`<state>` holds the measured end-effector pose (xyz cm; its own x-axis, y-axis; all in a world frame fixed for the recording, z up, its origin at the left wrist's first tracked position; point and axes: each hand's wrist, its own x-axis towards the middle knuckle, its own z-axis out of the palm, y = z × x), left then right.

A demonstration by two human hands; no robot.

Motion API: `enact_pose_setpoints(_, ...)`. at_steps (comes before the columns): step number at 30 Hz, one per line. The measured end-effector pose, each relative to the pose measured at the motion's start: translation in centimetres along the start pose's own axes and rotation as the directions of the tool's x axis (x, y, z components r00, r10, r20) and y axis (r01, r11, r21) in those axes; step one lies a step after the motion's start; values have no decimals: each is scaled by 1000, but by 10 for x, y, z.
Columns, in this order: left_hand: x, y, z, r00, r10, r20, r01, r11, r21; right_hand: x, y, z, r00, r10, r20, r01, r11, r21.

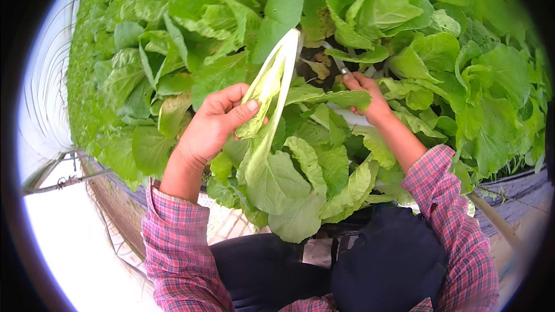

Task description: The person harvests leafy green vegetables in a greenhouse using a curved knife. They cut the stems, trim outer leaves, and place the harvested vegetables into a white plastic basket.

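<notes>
My left hand (225,117) grips a small head of leafy greens (282,69), its white cut base pointing up and its outer leaves hanging down. To the right, my right hand (364,95) is closed around the handle of a curved-bladed tool, likely a sickle (342,67); its metal collar shows above my fingers, and leaves partly cover the blade. A green leaf (347,98) crosses in front of this hand. Between my hands and my legs lies a heap of loose leafy greens (321,164). Dark soil and a withered leaf (318,68) show beside the blade.
Dense leafy plants (204,13) fill the bed ahead and on both sides. A curved plastic greenhouse wall (47,60) stands at the left. Metal bars (494,214) run low at both sides, near the bed's dark edging. My dark-clothed knees (390,255) are close below the heap.
</notes>
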<state>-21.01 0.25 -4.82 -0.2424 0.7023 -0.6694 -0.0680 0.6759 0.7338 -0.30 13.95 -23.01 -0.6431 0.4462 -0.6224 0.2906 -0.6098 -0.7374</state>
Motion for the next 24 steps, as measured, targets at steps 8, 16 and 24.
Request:
enact_pose_setpoints(8,-48,0,-4,991,-33,130,105,794,-599,-16,-7,9,801,-599,-8,561,755,-340)
enact_pose_setpoints(16,-52,-42,10,930,124,345,169,690,-704,-78,-81,58,820,-534,206,518,845,130)
enact_pose_setpoints(24,-56,-40,2,999,-8,39,-30,507,861,-64,-79,36,947,-234,219,235,972,26)
